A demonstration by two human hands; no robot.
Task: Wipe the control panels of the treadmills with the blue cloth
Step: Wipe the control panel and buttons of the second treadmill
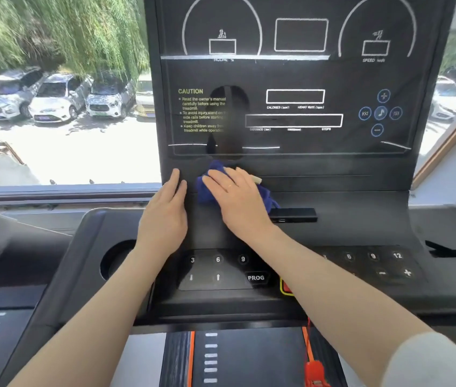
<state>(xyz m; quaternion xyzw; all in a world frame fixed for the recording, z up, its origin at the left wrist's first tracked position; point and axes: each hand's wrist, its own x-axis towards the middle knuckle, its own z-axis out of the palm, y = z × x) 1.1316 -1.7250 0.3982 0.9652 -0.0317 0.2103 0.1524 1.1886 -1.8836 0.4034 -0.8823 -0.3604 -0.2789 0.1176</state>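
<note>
1. Your right hand (pixel 238 196) lies flat, fingers straight, pressing the blue cloth (pixel 212 185) onto the control panel (pixel 333 177) just below the display (pixel 299 107).
2. Your left hand (pixel 165 216) rests open beside it, likely bracing.
3. Free panel runs rightward; a black bar (pixel 295 215) sits near the cloth's right edge.

Soft blue cloth (pixel 210 188), glossy black display panel (pixel 305 79), matt plastic console (pixel 361 219)
</note>
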